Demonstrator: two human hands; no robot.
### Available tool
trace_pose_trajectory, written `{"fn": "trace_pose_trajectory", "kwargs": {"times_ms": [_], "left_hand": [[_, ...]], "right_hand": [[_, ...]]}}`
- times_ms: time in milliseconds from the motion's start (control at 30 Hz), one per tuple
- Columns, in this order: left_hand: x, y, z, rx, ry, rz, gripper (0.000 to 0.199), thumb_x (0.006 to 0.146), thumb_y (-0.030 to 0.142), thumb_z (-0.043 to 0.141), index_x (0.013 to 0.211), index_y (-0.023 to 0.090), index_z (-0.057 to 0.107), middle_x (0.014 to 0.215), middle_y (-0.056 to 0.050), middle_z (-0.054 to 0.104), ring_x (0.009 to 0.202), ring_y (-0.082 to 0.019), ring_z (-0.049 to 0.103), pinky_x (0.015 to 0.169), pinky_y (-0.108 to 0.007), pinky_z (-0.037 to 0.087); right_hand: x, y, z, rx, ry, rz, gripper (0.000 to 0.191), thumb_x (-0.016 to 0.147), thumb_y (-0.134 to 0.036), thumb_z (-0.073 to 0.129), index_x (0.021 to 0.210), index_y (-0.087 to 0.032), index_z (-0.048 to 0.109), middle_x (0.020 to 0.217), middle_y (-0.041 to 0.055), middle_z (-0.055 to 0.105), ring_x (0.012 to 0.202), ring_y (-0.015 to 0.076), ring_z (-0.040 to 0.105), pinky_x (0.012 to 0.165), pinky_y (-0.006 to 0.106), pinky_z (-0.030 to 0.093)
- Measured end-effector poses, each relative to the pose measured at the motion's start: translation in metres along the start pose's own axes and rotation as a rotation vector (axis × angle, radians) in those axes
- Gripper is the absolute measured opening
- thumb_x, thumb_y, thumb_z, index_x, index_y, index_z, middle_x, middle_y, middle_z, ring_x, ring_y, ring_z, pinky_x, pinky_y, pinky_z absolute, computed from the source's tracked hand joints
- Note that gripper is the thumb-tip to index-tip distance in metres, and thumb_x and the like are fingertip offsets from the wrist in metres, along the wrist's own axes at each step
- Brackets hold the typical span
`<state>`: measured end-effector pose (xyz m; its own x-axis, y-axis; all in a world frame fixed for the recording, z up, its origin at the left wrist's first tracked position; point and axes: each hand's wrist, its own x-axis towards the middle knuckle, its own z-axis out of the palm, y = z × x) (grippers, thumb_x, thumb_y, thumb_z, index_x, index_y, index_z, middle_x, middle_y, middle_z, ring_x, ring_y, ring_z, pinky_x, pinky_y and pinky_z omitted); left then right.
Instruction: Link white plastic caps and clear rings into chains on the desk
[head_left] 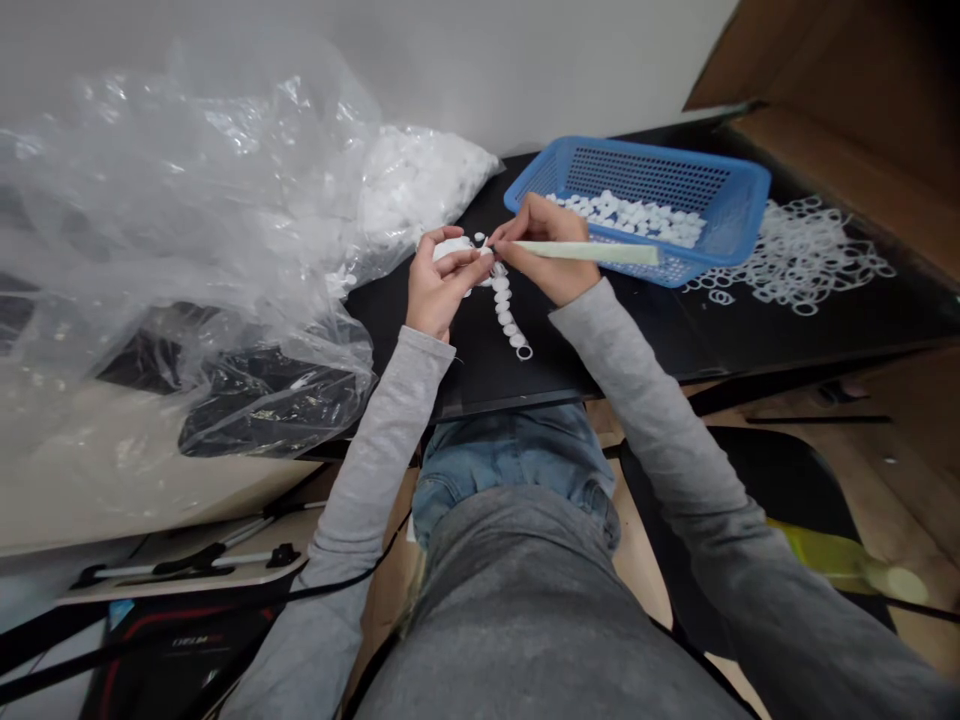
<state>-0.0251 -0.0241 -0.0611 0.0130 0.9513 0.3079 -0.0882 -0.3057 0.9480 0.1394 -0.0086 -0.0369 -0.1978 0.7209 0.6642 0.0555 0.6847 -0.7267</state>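
In the head view, my left hand pinches a small white round cap between thumb and fingers above the black table. My right hand grips a pale green stick-like tool, its dark tip at the cap; the tool's exact kind cannot be made out. Below my hands, a line of white caps runs toward the table's front edge. At its near end lies a white ring. More white pieces lie partly hidden behind my left hand.
A blue basket with many white caps stands behind my right hand. White rings are heaped right of it, beside a cardboard box. To the left, a large clear plastic bag of white pieces covers part of the black table.
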Motion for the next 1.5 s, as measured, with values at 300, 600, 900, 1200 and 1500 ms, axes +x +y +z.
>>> {"fn": "trace_pose_trajectory", "kwargs": {"times_ms": [300, 600, 900, 1200, 1500], "left_hand": [[0.001, 0.003, 0.004, 0.031, -0.048, 0.032, 0.054, 0.07, 0.045, 0.08, 0.11, 0.022, 0.052, 0.096, -0.004, 0.07, 0.103, -0.021, 0.068, 0.094, -0.036, 0.052], [0.004, -0.001, 0.001, 0.035, 0.06, -0.081, 0.042, 0.076, 0.042, 0.076, 0.106, 0.02, 0.057, 0.098, -0.004, 0.068, 0.107, -0.022, 0.067, 0.093, -0.037, 0.053], [-0.005, 0.014, 0.008, 0.024, -0.068, -0.157, 0.034, 0.084, 0.042, 0.069, 0.108, 0.021, 0.057, 0.098, -0.003, 0.068, 0.108, -0.02, 0.066, 0.097, -0.038, 0.053], [-0.009, 0.02, 0.008, 0.043, -0.132, -0.136, 0.039, 0.077, 0.032, 0.076, 0.108, 0.018, 0.057, 0.1, -0.006, 0.071, 0.107, -0.022, 0.068, 0.099, -0.041, 0.052], [-0.004, 0.012, 0.004, -0.024, -0.073, -0.07, 0.032, 0.075, 0.031, 0.078, 0.099, 0.019, 0.061, 0.091, -0.005, 0.07, 0.107, -0.023, 0.068, 0.095, -0.039, 0.055]], "right_hand": [[0.0, -0.004, -0.003, -0.223, 0.122, 0.017, 0.021, 0.078, -0.021, 0.069, 0.069, -0.024, 0.05, 0.068, -0.0022, 0.064, 0.063, 0.0153, 0.059, 0.062, 0.029, 0.048], [-0.001, -0.021, -0.004, -0.096, 0.022, -0.144, 0.022, 0.094, -0.04, 0.056, 0.082, -0.023, 0.062, 0.082, 0.0009, 0.068, 0.075, 0.0144, 0.061, 0.074, 0.028, 0.048], [-0.002, -0.014, -0.007, -0.152, -0.066, -0.109, 0.006, 0.08, -0.023, 0.066, 0.078, -0.025, 0.062, 0.077, -0.0016, 0.066, 0.07, 0.0167, 0.058, 0.07, 0.033, 0.047], [0.003, -0.003, -0.026, -0.216, 0.428, -0.11, 0.015, 0.079, -0.026, 0.063, 0.075, -0.03, 0.05, 0.083, -0.0004, 0.065, 0.081, 0.0207, 0.063, 0.078, 0.036, 0.051], [0.015, -0.005, -0.016, 0.372, 0.322, -0.023, 0.005, 0.096, -0.033, 0.043, 0.095, -0.029, 0.041, 0.078, -0.0025, 0.068, 0.077, 0.0175, 0.07, 0.087, 0.037, 0.055]]}}
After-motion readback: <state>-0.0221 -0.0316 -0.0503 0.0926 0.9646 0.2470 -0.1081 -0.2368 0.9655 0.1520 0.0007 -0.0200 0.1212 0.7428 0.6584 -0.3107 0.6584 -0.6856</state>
